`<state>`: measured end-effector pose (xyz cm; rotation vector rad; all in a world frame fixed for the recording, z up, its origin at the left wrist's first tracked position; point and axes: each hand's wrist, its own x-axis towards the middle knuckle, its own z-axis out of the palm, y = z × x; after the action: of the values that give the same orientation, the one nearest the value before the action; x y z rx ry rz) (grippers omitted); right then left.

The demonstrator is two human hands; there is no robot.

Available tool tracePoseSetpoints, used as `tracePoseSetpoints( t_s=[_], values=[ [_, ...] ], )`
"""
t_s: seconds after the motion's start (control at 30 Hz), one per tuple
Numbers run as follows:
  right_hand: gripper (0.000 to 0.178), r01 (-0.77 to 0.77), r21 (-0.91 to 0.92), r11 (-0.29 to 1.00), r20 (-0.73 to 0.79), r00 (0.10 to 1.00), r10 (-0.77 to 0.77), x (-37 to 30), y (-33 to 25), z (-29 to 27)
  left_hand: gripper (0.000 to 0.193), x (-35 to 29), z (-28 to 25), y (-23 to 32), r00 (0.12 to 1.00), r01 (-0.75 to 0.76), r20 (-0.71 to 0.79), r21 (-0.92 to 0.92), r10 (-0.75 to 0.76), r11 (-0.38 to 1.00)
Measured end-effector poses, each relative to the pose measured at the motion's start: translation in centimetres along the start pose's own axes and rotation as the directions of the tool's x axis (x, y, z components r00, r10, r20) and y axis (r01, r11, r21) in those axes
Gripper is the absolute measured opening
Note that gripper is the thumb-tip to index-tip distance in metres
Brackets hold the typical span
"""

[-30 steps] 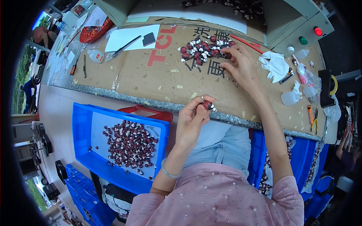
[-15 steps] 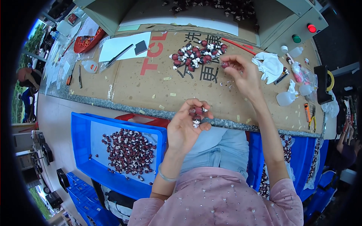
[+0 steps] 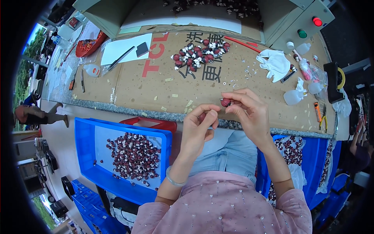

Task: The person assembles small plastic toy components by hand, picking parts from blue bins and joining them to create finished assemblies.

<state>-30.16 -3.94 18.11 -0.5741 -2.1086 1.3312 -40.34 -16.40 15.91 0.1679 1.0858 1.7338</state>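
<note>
Head view: left grip (image 3: 196,128) pinches one figurine (image 3: 201,117), right grip (image 3: 252,113) a second figurine (image 3: 225,102), close together, probably for easy sight.

The person wears a soft pink top (image 3: 230,202) with short, loose sleeves (image 3: 150,216). Its front is decorated with round, pearl-like beads (image 3: 211,196) and tiny sparkling studs, many set in short lines (like scattered drips). Below are pale blue jeans (image 3: 231,156), lighter in places and creased. A smooth, pale bangle (image 3: 173,181) circles the left forearm. The left hand (image 3: 194,132) and right hand (image 3: 252,115) are bare.
</note>
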Motion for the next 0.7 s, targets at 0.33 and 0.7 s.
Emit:
tracePoseSetpoints(
  t_s=[0.33,0.7],
  values=[
    [0.029,-0.116,0.166,0.979,0.042,0.993,0.110,-1.1,-0.2,1.0,0.013,0.0,-0.4,-1.0,0.998,-0.055,-0.036,0.104,0.059,0.993],
    [0.027,0.068,-0.014,0.998,-0.012,0.998,-0.068,-0.9,-1.1,1.3,0.017,-0.3,-0.8,-0.8,0.995,-0.093,0.034,0.085,0.090,0.992]
  ],
)
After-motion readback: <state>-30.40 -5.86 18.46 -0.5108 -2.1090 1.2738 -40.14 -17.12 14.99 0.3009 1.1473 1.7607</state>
